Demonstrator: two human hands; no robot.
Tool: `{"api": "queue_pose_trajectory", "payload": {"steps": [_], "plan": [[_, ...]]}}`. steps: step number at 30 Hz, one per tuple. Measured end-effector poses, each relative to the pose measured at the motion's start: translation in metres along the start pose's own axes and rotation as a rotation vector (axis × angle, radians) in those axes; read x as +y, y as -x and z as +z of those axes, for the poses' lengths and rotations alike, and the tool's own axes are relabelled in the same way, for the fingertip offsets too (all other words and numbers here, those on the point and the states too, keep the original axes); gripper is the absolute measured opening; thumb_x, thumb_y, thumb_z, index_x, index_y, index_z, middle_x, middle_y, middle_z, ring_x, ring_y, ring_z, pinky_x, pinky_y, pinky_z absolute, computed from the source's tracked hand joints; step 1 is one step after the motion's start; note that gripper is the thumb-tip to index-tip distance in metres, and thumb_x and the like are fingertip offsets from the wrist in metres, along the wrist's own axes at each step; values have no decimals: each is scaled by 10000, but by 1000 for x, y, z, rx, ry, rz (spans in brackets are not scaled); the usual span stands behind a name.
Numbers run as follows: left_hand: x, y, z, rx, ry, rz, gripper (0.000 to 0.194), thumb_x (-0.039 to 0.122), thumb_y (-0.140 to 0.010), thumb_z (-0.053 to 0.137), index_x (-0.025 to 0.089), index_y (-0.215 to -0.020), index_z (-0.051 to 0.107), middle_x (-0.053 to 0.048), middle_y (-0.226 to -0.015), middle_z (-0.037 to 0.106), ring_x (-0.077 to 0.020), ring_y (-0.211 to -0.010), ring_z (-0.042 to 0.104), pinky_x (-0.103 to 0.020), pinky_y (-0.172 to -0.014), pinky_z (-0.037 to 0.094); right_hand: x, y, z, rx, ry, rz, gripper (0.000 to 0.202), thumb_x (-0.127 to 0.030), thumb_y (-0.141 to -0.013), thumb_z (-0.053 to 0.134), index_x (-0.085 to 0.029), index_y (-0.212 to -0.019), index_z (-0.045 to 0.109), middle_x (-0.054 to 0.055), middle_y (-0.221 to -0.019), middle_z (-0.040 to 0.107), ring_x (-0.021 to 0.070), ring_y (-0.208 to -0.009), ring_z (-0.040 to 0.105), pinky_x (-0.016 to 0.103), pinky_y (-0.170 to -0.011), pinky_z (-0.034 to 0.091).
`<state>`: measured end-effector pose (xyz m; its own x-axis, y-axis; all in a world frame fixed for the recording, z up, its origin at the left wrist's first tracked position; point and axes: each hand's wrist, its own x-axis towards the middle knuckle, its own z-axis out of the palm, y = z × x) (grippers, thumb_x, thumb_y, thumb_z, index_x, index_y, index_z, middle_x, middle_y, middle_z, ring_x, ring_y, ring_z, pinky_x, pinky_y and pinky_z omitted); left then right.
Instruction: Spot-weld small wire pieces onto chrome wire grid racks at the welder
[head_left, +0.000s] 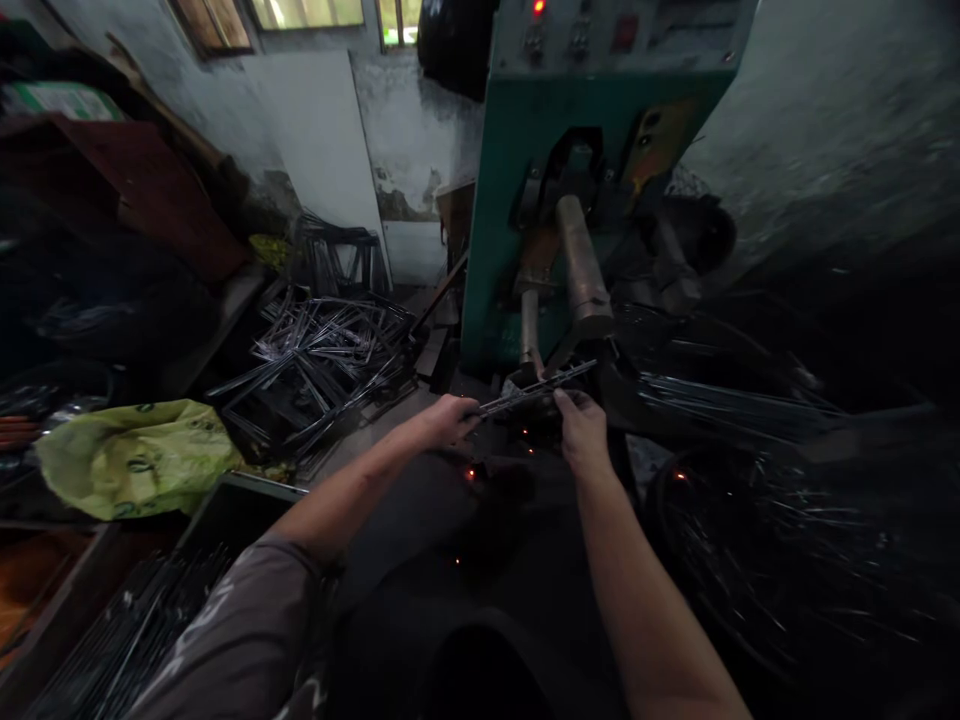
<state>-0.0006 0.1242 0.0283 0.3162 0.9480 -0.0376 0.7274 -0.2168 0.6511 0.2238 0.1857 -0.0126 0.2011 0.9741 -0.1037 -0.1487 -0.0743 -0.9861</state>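
Note:
A thin metal wire frame lies slantwise between my two hands, its right end higher. My left hand is closed around its left end. With thumb and fingers pinched, my right hand grips it near the right end. The frame sits at the lower electrode of a green spot welding machine; the thick upper arm of the machine reaches down just above. Orange sparks glow below the hands. Exactly where the electrodes touch the wire is too dark to tell.
Bent wire frames are heaped on the left, beside a yellow-green bag. Straight rods fill the lower left. A dark round container with wire pieces stands at right, below a bundle of long wires.

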Motion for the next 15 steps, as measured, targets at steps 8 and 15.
{"api": "queue_pose_trajectory", "payload": {"steps": [8,15], "plan": [[7,-7,2,5,-9,-11,205,215,-812,500,111,-836,675,9,-634,575,-72,-564,451,-169,-558,344,1,-8,-2,38,-34,-13,441,-496,-502,763,-147,-690,571,-25,-582,564,101,-512,492,239,-521,406],[13,-6,1,-11,30,-83,237,200,-821,505,119,-944,690,18,-600,581,-78,-533,487,-178,-536,361,-14,0,11,46,1,19,472,-554,-508,739,-154,-682,555,4,-612,593,100,-511,487,233,-501,401]]}}
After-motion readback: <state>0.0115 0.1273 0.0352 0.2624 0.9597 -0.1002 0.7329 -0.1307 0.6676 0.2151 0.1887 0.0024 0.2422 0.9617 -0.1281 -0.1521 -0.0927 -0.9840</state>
